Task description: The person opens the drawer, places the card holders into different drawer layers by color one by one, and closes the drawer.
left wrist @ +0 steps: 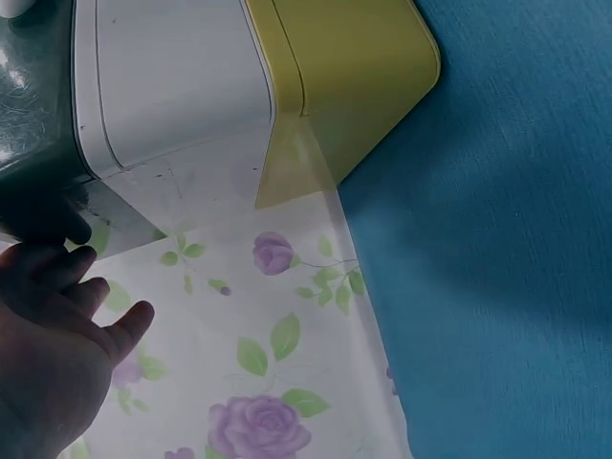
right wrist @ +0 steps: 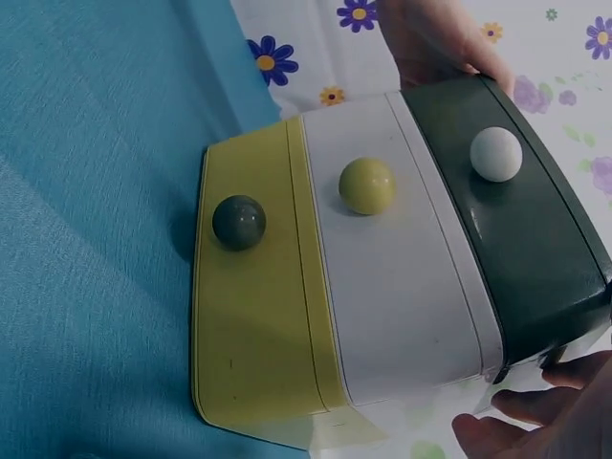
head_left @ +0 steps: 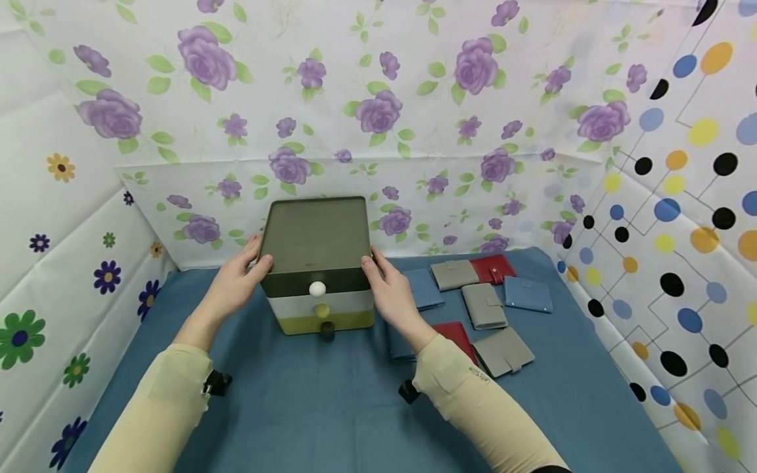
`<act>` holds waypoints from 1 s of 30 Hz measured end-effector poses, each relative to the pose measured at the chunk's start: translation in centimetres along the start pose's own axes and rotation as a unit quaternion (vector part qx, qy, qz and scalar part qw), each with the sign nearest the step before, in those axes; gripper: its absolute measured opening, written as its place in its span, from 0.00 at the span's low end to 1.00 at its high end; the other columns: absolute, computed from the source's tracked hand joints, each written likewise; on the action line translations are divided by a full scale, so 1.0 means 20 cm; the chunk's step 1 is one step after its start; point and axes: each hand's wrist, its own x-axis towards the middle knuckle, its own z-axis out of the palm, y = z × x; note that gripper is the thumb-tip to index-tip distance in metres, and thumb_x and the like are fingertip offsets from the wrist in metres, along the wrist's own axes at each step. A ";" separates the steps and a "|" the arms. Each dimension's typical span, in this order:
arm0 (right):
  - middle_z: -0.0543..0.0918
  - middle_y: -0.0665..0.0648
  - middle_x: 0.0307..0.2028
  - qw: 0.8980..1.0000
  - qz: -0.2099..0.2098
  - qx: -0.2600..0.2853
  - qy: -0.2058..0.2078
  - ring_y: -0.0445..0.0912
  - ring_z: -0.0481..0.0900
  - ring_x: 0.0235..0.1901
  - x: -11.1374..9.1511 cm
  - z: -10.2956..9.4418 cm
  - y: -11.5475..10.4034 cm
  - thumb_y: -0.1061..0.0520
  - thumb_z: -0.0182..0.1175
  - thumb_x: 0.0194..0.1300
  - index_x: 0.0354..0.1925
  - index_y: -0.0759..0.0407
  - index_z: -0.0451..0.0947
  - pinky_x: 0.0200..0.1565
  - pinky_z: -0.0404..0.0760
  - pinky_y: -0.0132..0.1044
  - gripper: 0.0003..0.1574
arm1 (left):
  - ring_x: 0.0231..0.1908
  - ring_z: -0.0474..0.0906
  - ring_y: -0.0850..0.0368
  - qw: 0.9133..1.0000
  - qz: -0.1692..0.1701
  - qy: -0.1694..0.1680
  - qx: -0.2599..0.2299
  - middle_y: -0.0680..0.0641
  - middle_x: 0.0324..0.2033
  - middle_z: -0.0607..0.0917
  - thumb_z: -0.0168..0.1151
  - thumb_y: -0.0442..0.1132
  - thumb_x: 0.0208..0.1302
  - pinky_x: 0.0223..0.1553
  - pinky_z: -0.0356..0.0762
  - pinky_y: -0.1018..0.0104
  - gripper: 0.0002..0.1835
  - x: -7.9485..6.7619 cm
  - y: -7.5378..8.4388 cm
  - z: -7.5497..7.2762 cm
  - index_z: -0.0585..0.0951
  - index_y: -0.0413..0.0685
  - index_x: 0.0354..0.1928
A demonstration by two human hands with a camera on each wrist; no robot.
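A small three-tier drawer box (head_left: 316, 236) stands on the blue cloth, its tiers dark green, white and yellow from top to bottom. Each tier's front carries a round knob: a white knob (right wrist: 496, 154) on the green, a yellow knob (right wrist: 367, 185) on the white, a dark green knob (right wrist: 239, 223) on the yellow. My left hand (head_left: 233, 279) holds the green top tier at its left side, thumb over the upper edge. On the opposite side my right hand (head_left: 393, 292) holds the same tier, thumb at the front corner. All three drawers look closed.
Right of the box lie several small snap wallets: a grey wallet (head_left: 483, 306), a blue wallet (head_left: 528, 293), a red wallet (head_left: 493, 269) and others, some partly behind my right forearm. A flower-printed sheet (head_left: 378, 112) hangs right behind the box, and a dotted sheet (head_left: 704, 263) flanks the right.
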 end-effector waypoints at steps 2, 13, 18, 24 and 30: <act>0.68 0.54 0.79 1.000 -0.003 0.000 0.002 0.55 0.67 0.77 0.00 0.00 0.01 0.25 0.45 0.81 0.85 0.45 0.59 0.73 0.70 0.57 0.47 | 0.84 0.38 0.40 1.000 0.000 -0.002 0.004 0.39 0.85 0.44 0.46 0.56 0.87 0.79 0.47 0.34 0.41 0.00 0.00 0.00 0.48 0.38 0.86; 0.82 0.53 0.65 0.987 -0.013 0.145 0.072 0.50 0.78 0.64 -0.05 0.00 0.08 0.42 0.57 0.83 0.71 0.51 0.78 0.66 0.77 0.49 0.27 | 0.83 0.44 0.36 0.998 0.005 0.049 -0.038 0.36 0.84 0.51 0.46 0.53 0.87 0.78 0.50 0.34 0.38 0.00 -0.05 0.06 0.52 0.38 0.85; 0.83 0.62 0.43 0.972 -0.002 0.212 0.104 0.54 0.79 0.44 -0.09 0.01 0.09 0.50 0.61 0.81 0.48 0.59 0.83 0.46 0.78 0.43 0.14 | 0.83 0.44 0.38 0.995 0.005 0.071 -0.069 0.37 0.83 0.53 0.49 0.51 0.87 0.80 0.47 0.38 0.36 -0.01 -0.05 0.07 0.55 0.38 0.84; 0.86 0.70 0.48 0.971 0.047 0.235 -0.007 0.56 0.85 0.49 -0.15 0.04 0.08 0.45 0.60 0.80 0.51 0.68 0.86 0.49 0.81 0.47 0.25 | 0.83 0.45 0.39 0.993 0.009 0.085 -0.085 0.37 0.83 0.54 0.51 0.46 0.86 0.80 0.46 0.40 0.34 -0.01 -0.07 0.06 0.57 0.38 0.84; 0.87 0.64 0.53 0.952 0.109 0.264 -0.106 0.52 0.86 0.50 -0.18 0.12 0.07 0.38 0.60 0.78 0.61 0.66 0.85 0.50 0.82 0.42 0.34 | 0.84 0.43 0.40 0.993 0.016 0.081 -0.080 0.38 0.83 0.53 0.49 0.47 0.87 0.81 0.44 0.42 0.34 0.00 -0.08 0.08 0.57 0.39 0.84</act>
